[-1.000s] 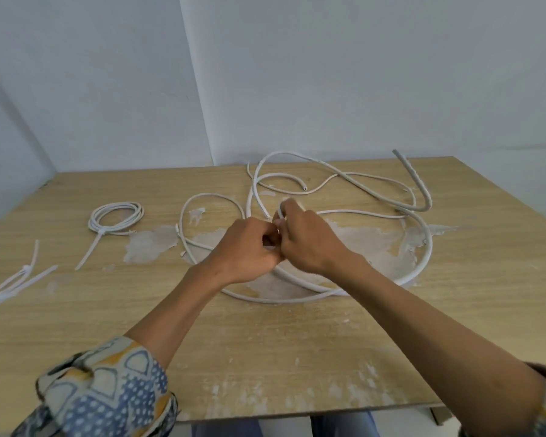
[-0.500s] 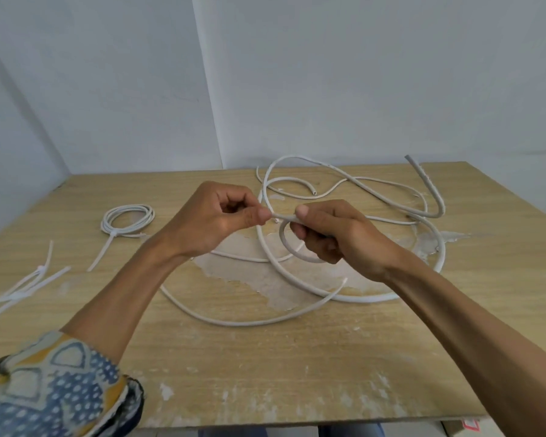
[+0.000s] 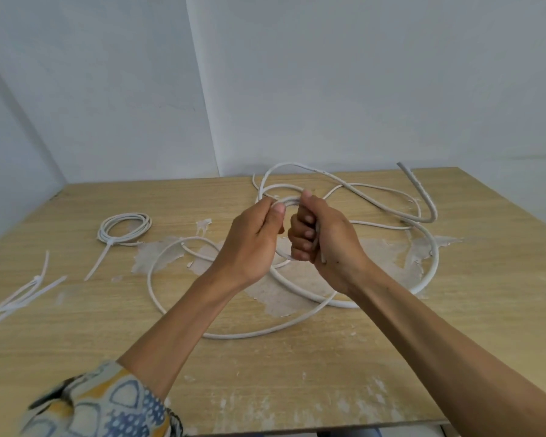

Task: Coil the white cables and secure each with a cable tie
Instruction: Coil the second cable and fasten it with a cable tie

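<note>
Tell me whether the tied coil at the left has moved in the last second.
No. The tied coil keeps its place beside the peeled patch.

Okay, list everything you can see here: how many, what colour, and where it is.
Loose cable: count unclear, white, sprawled over the table's middle and right, one small loop lifted.
Coiled cable: one, white, tied, far left.
Cable ties: a few, white, left edge.
Table: one, light wood with pale scraped patches.
Walls: pale grey-blue, behind the table.
Sleeve: one, blue and yellow pattern, bottom left.
Left hand: pinches the lifted loop.
Right hand: grips the same loop.
</note>
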